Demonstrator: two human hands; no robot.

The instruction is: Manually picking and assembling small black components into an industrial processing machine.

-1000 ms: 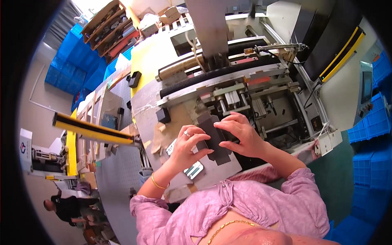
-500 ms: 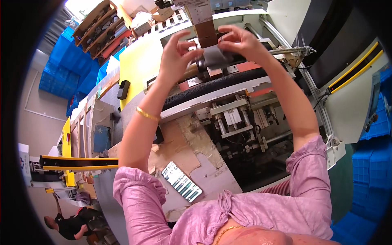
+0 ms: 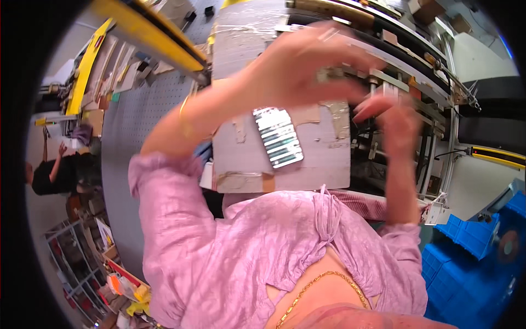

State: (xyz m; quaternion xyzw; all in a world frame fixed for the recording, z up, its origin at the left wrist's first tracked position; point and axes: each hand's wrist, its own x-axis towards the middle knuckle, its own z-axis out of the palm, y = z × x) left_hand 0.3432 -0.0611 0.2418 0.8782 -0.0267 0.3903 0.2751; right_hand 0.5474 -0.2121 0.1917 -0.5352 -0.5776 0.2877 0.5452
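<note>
Both hands dropped from upper frame; left hand and right hand blurred mid-frame, grip unreadable. Your sleeve could snag the machine rails beside them.

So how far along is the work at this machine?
Done: nothing can be confirmed. In hand: both the left hand and right hand are raised, blurred, over the cardboard sheet by the phone; no held part is visible. Left: cannot tell.
</note>
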